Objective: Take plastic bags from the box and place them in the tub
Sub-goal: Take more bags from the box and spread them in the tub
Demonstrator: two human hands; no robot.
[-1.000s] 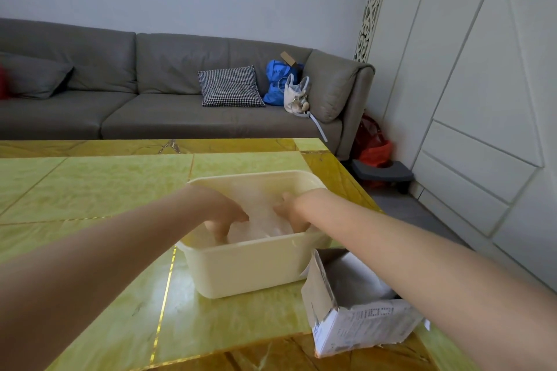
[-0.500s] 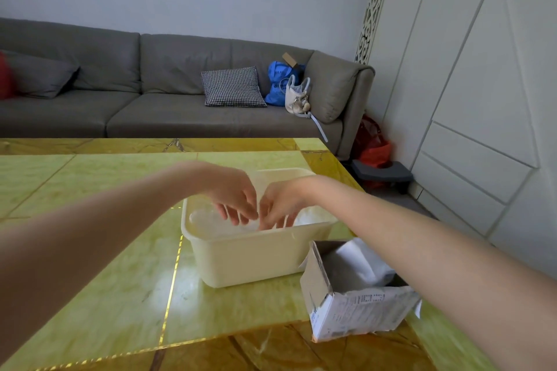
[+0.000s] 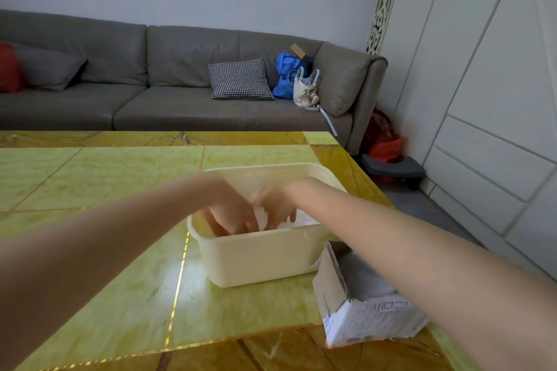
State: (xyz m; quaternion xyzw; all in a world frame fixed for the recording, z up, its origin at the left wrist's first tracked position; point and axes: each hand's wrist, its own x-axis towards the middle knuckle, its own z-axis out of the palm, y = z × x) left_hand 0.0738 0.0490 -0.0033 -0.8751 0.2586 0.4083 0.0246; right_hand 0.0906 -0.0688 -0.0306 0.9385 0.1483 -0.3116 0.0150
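The cream plastic tub (image 3: 259, 259) stands on the yellow-green table, with white plastic bags (image 3: 301, 222) lying inside it. Both my hands reach down into the tub, side by side. My left hand (image 3: 230, 214) has its fingers pointing down onto the bags at the near left. My right hand (image 3: 278, 208) presses its fingers onto the bags just to the right of it, and a fold of white plastic (image 3: 261, 215) shows between the two hands. The fingertips are blurred. The open cardboard box (image 3: 366, 321) sits at the tub's near right corner, under my right forearm, with grey-white plastic (image 3: 363, 275) in it.
The table (image 3: 99, 178) ends close to the right of the tub and box, with floor beyond. A grey sofa (image 3: 168, 105) with a checked cushion and bags runs along the far wall. White cabinets (image 3: 494, 99) stand at the right.
My hands, which had lifted above the tub rim half a second ago, have dropped back down into the tub onto the bags. Tub and box have stayed where they were.
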